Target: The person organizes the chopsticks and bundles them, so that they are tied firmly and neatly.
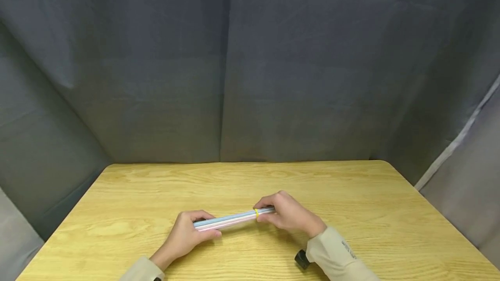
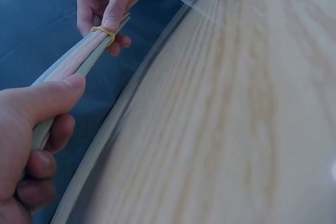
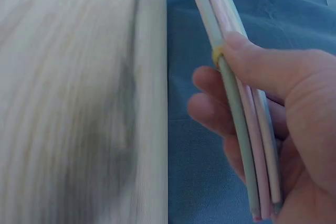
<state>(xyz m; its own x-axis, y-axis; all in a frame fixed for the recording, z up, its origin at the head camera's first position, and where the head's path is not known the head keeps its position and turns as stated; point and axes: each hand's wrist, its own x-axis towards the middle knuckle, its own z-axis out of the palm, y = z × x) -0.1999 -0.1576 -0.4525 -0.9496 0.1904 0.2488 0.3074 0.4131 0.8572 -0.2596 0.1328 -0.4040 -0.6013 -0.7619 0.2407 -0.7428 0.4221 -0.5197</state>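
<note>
A bundle of long, thin pastel sticks, in blue, white and pink, spans the gap between both hands over the table, its right end slightly higher in the head view. My left hand grips the left end, thumb along the near side. My right hand holds the other end with thumb and fingers, right at a yellow rubber band looped round the sticks. In the right wrist view the stick ends stick out below the palm, beyond the band. The left palm hides the opposite ends.
Beneath the hands lies a light wood-grain table. Dark grey cloth hangs behind it and at both sides. A small black object shows beside the right sleeve cuff.
</note>
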